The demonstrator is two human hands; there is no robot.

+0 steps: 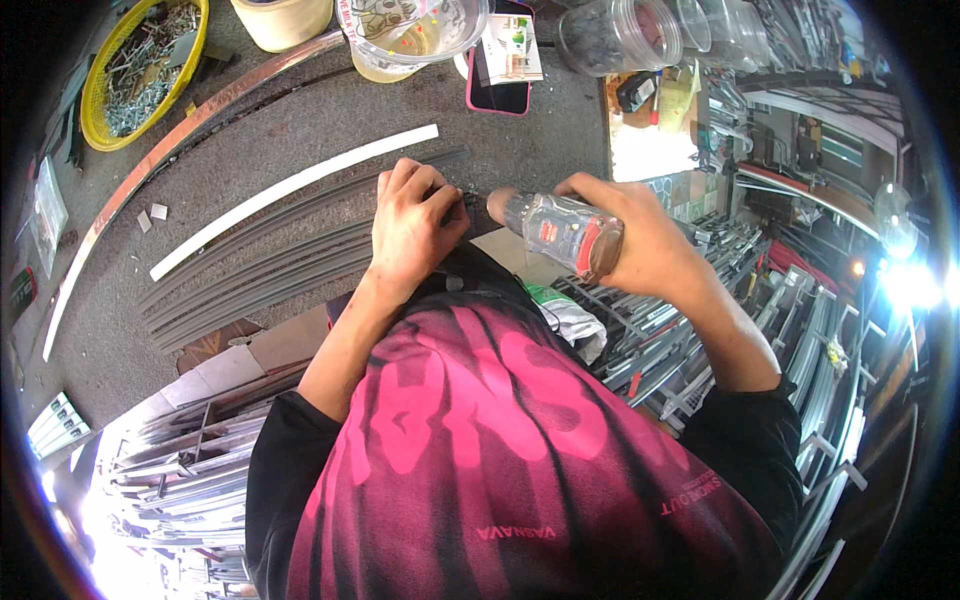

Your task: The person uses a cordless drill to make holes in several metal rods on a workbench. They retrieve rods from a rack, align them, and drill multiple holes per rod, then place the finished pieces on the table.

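I see both of my forearms bare, coming up from the lower edge out of black sleeves pushed above the elbows. My left hand (412,222) sits palm down near the front edge of the workbench, wrist slightly bent, its 4 fingers curled under and the thumb tucked against them in a tight pinch. My right hand (640,245) is just beside it, to the right, turned knuckles up, fingers wrapped firmly in a full closed grip, the forearm angling down and outward toward the right elbow.
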